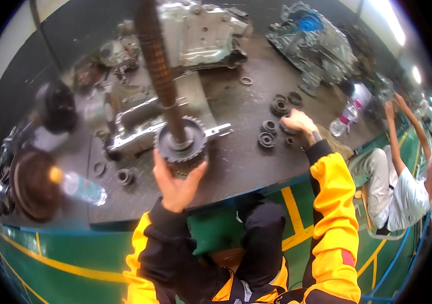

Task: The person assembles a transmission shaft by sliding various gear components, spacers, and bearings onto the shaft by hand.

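My left hand [176, 186] is wrapped round the lower edge of a toothed gear [194, 133], thumb on one side and fingers on the other. A long ribbed metal shaft [159, 66] rises from the gear's middle toward the top of the view. My right hand [299, 123] reaches over the table and closes on a small gear [285, 128], mostly hidden under the fingers. Around it stand several more small gears, among them a dark gear [279, 105] behind and a ringed gear [266, 140] in front.
A metal housing [145, 119] lies behind the shaft, with a larger casing [203, 38] farther back. At the back right stands another casing [315, 43]. Water bottles [345, 119] [83, 188] lie on the workbench [226, 177]. A seated person [403, 192] is at right.
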A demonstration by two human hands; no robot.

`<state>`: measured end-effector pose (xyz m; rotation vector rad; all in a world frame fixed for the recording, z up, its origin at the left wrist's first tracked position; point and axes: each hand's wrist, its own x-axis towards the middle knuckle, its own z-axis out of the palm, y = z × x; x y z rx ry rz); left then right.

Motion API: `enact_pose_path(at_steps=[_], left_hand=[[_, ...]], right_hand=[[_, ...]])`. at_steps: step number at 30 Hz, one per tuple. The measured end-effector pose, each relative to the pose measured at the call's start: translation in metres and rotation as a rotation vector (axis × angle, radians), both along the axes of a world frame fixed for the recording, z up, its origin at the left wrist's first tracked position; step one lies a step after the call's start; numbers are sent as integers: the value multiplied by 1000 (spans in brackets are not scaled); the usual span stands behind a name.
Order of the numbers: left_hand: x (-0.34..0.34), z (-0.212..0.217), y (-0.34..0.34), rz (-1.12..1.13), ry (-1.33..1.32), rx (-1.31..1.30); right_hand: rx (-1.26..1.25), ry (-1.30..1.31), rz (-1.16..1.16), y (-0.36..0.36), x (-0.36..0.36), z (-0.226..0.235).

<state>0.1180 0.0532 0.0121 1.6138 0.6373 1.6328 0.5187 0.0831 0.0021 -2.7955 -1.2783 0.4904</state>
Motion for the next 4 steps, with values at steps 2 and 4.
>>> enact_pose_path(at_steps=[2,4], left_hand=[[-6,-5,1,0,0,5],[2,-3,1,-45,-44,40]], right_hand=[[123,7,-1,24,44,-12],[205,-19,-60,38,75,-13]])
